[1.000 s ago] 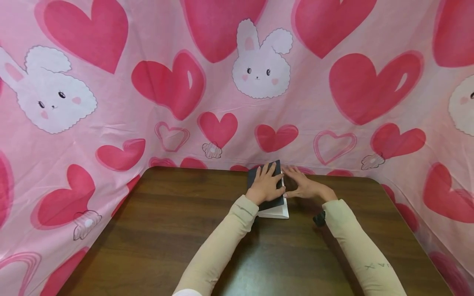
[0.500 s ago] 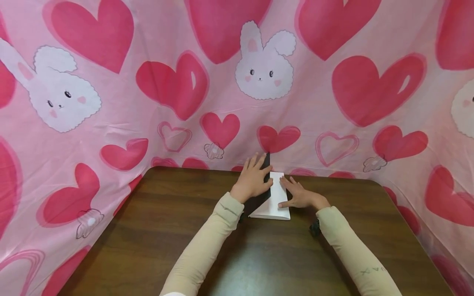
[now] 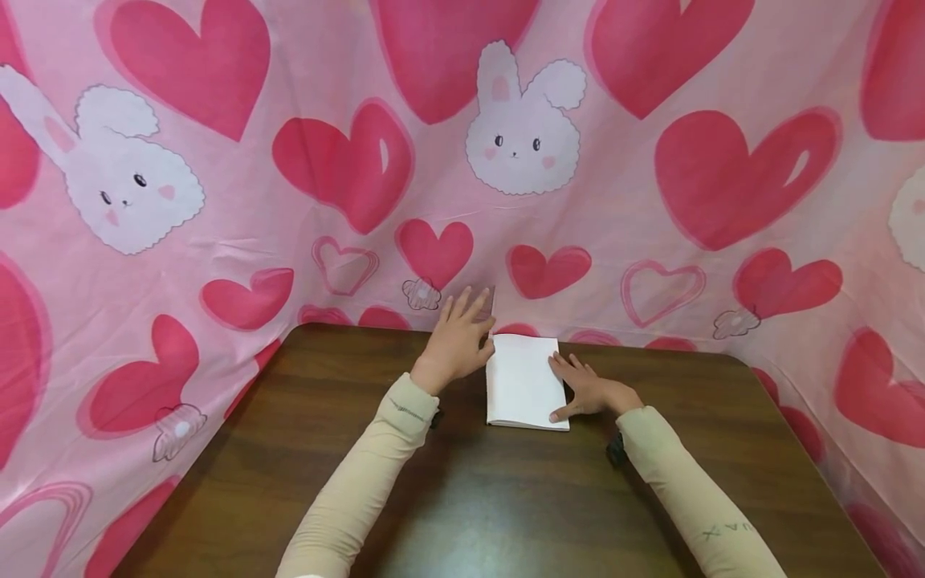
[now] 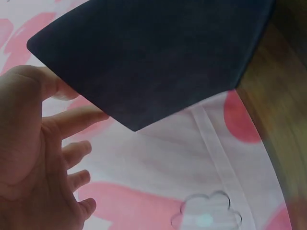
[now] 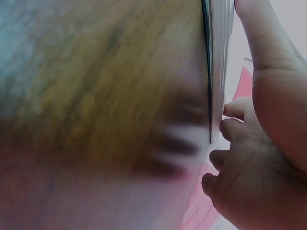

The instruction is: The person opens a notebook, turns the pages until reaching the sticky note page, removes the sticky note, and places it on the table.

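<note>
The right hand (image 3: 587, 391) rests, fingers spread, along the right edge of the notebook (image 3: 522, 379), which lies near the far edge of the desk (image 3: 470, 498), plain white page up. Farther out, the left hand (image 3: 454, 343), fingers spread, touches the raised dark cover (image 4: 158, 57).

Hands: 2, one left hand (image 3: 455, 341), one right hand (image 3: 587, 388). Sleeves (image 3: 357, 494): 2. Dark wrist devices (image 3: 615, 451): 2. Book (image 3: 523, 381): 1, with 1 dark cover (image 4: 153, 57). Table (image 3: 470, 514): 1. Printed on pink cloth (image 3: 610, 217): 3 rabbit heads (image 3: 523, 152), one cut by the right edge; 3 flowers (image 3: 421, 295); solid hearts (image 3: 433, 251) more than ten, exact count uncertain.
</note>
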Action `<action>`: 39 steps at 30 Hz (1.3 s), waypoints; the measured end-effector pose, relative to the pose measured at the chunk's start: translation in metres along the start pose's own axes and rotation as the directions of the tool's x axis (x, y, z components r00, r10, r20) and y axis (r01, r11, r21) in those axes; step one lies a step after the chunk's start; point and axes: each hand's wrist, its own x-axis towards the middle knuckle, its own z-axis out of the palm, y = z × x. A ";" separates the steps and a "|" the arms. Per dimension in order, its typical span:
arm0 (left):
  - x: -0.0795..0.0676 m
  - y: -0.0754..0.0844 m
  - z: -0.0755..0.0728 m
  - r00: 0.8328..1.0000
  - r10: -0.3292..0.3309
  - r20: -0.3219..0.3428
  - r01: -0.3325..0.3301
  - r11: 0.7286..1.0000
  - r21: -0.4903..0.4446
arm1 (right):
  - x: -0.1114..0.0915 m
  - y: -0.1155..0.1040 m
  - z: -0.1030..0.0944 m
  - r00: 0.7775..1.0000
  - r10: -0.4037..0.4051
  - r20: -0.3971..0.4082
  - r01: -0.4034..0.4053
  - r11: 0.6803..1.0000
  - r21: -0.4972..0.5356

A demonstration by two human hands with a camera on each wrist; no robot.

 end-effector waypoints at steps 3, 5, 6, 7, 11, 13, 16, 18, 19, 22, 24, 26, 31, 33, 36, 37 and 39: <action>-0.006 -0.013 -0.002 1.000 -0.017 -0.001 0.017 1.000 -0.004 | 0.000 0.001 0.001 1.000 -0.002 0.004 0.002 1.000 0.002; -0.010 -0.022 -0.002 0.999 -0.038 0.006 0.038 0.999 -0.002 | 0.000 0.001 0.001 1.000 -0.008 0.004 0.007 1.000 0.009; -0.012 -0.026 -0.002 0.999 -0.050 0.011 0.050 0.999 -0.002 | -0.001 0.001 0.001 1.000 -0.011 0.003 0.011 1.000 0.013; -0.014 -0.030 -0.001 0.997 -0.067 0.024 0.067 0.998 -0.002 | -0.001 0.002 0.001 1.000 -0.015 0.002 0.015 1.000 0.018; -0.022 -0.042 0.004 0.984 -0.137 0.111 0.132 0.990 0.049 | -0.001 0.003 0.001 1.000 -0.022 0.004 0.022 1.000 0.022; -0.024 -0.045 0.009 0.971 -0.171 0.168 0.157 0.983 0.092 | -0.001 0.003 0.000 1.000 -0.021 0.007 0.020 0.999 0.024; -0.025 -0.048 0.022 0.953 -0.188 0.237 0.160 0.978 0.135 | -0.002 0.003 -0.001 1.000 -0.019 0.009 0.019 0.999 0.031; -0.024 -0.049 0.034 0.944 -0.180 0.275 0.148 0.980 0.134 | -0.002 0.003 -0.001 1.000 -0.018 0.007 0.017 0.999 0.034; -0.024 -0.050 0.041 0.941 -0.171 0.291 0.143 0.983 0.116 | -0.002 0.003 0.000 1.000 -0.018 0.005 0.018 0.999 0.033; -0.023 -0.051 0.058 0.935 -0.142 0.325 0.141 0.990 0.029 | -0.001 0.003 0.001 1.000 -0.020 -0.003 0.020 0.999 0.025; -0.024 -0.050 0.067 0.929 -0.124 0.348 0.144 0.989 -0.032 | -0.001 0.002 0.002 1.000 -0.024 -0.003 0.024 0.999 0.021; -0.025 -0.049 0.075 0.929 -0.104 0.356 0.138 0.988 -0.072 | -0.001 0.001 0.002 1.000 -0.027 -0.001 0.027 0.999 0.025; -0.025 -0.044 0.087 0.931 -0.061 0.359 0.114 0.985 -0.129 | -0.001 0.000 0.002 1.000 -0.022 -0.002 0.022 0.999 0.036; -0.025 -0.042 0.089 0.926 -0.049 0.373 0.113 0.982 -0.151 | -0.001 0.001 0.001 1.000 -0.016 -0.005 0.016 0.999 0.035; -0.024 -0.040 0.092 0.918 -0.034 0.396 0.118 0.975 -0.190 | 0.000 0.002 0.001 1.000 -0.008 -0.003 0.008 0.999 0.037; -0.023 -0.039 0.094 0.914 -0.031 0.404 0.123 0.971 -0.203 | 0.000 0.003 0.001 1.000 -0.007 -0.003 0.007 0.999 0.039; -0.022 -0.039 0.098 0.906 -0.032 0.423 0.136 0.966 -0.219 | 0.000 0.004 0.002 1.000 -0.005 -0.005 0.005 0.999 0.038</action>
